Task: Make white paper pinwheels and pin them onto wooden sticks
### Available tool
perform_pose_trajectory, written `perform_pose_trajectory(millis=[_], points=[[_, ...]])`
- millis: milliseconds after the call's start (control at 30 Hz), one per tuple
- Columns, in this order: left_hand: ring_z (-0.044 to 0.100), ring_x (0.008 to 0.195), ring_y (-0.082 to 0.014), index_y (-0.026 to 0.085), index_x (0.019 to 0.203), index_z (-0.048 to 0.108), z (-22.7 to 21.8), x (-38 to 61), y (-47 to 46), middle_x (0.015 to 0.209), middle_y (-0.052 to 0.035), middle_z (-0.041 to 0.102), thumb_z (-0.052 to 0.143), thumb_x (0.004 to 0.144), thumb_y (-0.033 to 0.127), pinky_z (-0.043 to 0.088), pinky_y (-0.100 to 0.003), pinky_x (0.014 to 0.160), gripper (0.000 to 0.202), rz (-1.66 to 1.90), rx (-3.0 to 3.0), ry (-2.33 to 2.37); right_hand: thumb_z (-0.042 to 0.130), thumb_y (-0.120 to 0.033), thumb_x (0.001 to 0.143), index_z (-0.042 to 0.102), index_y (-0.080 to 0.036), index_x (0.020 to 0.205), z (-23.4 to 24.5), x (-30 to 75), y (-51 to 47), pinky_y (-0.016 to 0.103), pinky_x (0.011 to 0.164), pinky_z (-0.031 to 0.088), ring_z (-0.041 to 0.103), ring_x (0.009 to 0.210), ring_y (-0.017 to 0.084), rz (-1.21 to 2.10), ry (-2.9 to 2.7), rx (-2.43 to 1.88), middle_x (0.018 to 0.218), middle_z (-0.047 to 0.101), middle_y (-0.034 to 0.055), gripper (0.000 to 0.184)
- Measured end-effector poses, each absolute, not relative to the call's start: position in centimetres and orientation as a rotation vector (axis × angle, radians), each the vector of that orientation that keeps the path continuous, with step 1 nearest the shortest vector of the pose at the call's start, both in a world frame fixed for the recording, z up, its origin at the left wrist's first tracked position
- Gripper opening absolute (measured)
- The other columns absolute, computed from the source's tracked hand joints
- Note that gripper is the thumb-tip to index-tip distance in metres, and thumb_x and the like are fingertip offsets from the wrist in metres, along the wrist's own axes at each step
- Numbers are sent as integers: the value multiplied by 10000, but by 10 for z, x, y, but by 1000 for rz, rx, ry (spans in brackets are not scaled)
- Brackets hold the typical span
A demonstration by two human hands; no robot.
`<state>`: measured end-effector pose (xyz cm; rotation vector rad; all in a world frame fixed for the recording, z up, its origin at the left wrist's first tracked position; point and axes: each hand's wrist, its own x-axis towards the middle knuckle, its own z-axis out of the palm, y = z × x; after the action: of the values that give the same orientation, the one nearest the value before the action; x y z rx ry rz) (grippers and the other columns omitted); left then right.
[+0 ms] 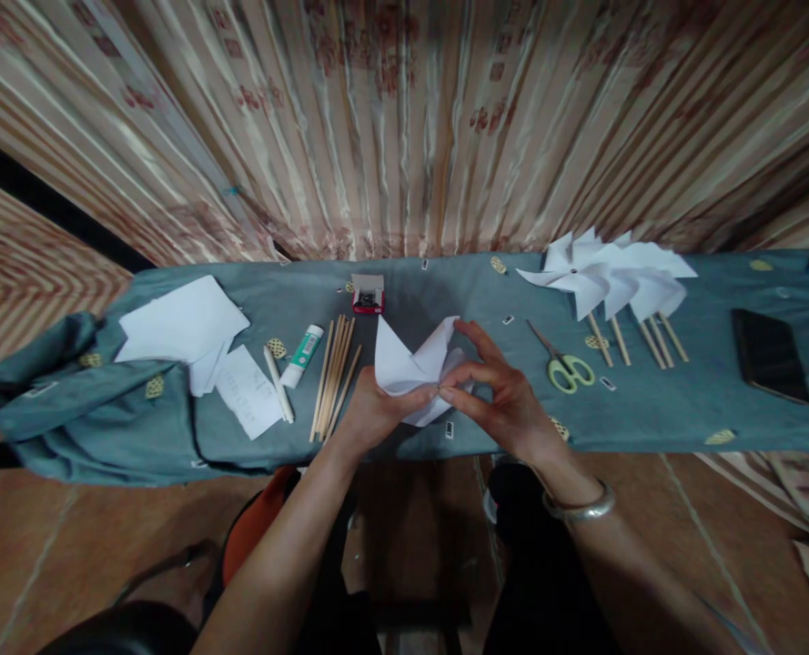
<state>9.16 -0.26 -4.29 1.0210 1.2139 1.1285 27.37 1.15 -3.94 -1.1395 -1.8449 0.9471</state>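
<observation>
Both my hands hold a folded white paper piece (410, 364) over the front edge of a table covered in blue-grey cloth (650, 409). My left hand (369, 414) grips the paper from below on its left side. My right hand (506, 396) pinches the paper's middle between thumb and fingers, with a silver bangle on that wrist. A bundle of thin wooden sticks (332, 375) lies just left of my left hand. Green-handled scissors (564, 364) lie just right of my right hand.
Finished white paper pinwheels on sticks (615, 282) lie at the back right, a dark phone (769, 355) further right. Loose white sheets (186, 327), a white pen (278, 382), a glue stick (305, 355) and a small red box (368, 296) lie left. A striped curtain hangs behind.
</observation>
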Motion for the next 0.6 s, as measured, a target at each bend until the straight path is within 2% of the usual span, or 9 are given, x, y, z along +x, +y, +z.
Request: perform_pose_trajectory(millis=[133, 267, 333, 433, 500, 600], points=[[708, 841, -260, 101, 924, 747, -41, 93, -4, 887, -93, 760, 830, 574, 304, 566, -318, 732, 414, 1142, 976, 1201, 713, -325, 790, 704, -236, 756, -39, 270, 9, 495, 1177, 260, 314, 1450, 286, 905, -1779, -1158, 1500, 461, 45, 96], [697, 954, -269, 126, 1017, 739, -44, 94, -4, 970, -86, 761, 822, 602, 283, 563, -335, 819, 451, 1199, 932, 1135, 742, -332, 751, 675, -232, 801, -35, 265, 5, 499, 1156, 301, 338, 1435, 301, 807, -1709, -1201, 1493, 463, 71, 131], [694, 977, -258, 138, 1053, 729, -47, 94, -3, 1004, -81, 759, 823, 616, 267, 555, -341, 859, 465, 1250, 909, 1114, 757, -358, 737, 674, -234, 904, -33, 265, 4, 499, 1158, 298, 329, 1438, 300, 764, -1665, -1237, 1519, 425, 81, 224], [694, 986, -243, 157, 1088, 717, -49, 93, 0, 1049, -79, 753, 836, 616, 239, 541, -347, 901, 493, 1330, 885, 1101, 766, -432, 721, 642, -243, 1125, -34, 272, 8, 500, 1136, 327, 362, 1416, 298, 770, -1526, -1281, 1527, 407, 93, 463], [699, 967, -239, 158, 1075, 722, -50, 94, 0, 1043, -80, 755, 842, 607, 233, 539, -353, 906, 490, 1343, 859, 1084, 763, -485, 710, 631, -236, 1186, -36, 278, 12, 478, 1066, 410, 487, 1314, 300, 936, -1427, -1293, 1419, 534, 109, 554], [709, 912, -239, 145, 1004, 743, -52, 97, -3, 991, -83, 763, 851, 590, 254, 549, -353, 874, 441, 1275, 830, 1091, 760, -546, 685, 702, -191, 1091, -39, 283, 17, 402, 859, 521, 666, 983, 271, 1464, -1358, -1240, 1097, 721, 103, 543]])
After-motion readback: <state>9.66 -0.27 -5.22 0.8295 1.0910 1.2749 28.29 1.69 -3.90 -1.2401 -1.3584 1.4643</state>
